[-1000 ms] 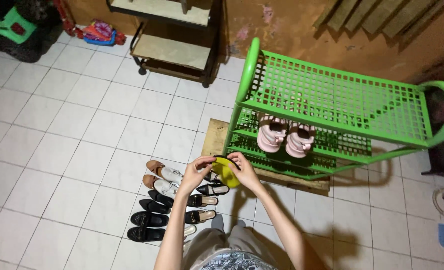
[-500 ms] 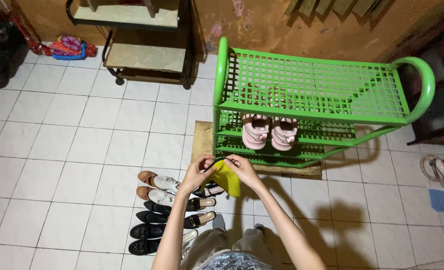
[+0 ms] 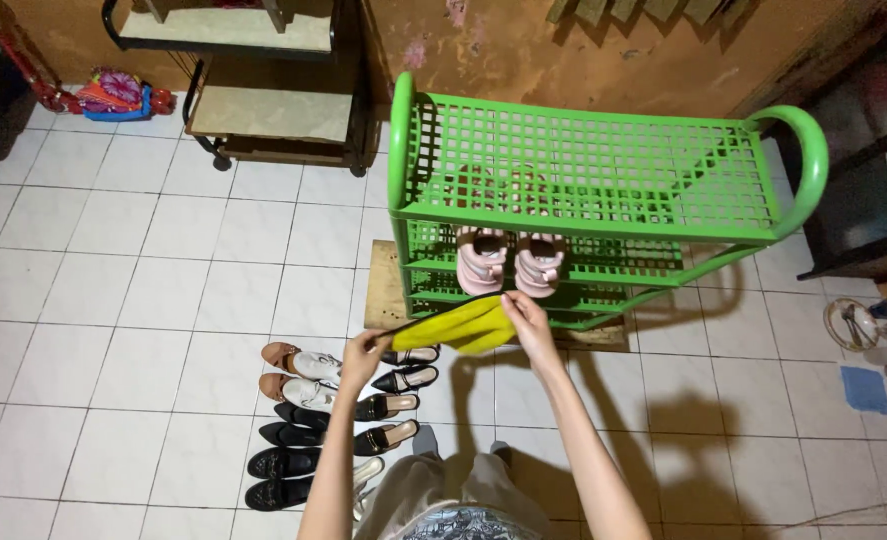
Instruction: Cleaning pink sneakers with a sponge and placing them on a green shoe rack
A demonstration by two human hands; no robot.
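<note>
Both hands pinch one yellow cloth (image 3: 468, 326), stretched between them just in front of the green shoe rack (image 3: 603, 180): left hand (image 3: 361, 352) on its dark edge, right hand (image 3: 525, 318) gripping the bunched end. One pink pair (image 3: 509, 262) sits half-hidden inside the rack; ten shoes (image 3: 338, 410) line the floor left of it, some cut off by the arm.

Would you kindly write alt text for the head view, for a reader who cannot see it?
Two hands, left and right, stretch a yellow cloth between them above a white tiled floor. Ahead stands a green rack holding pink sandals; shoes lie in rows below.
</note>
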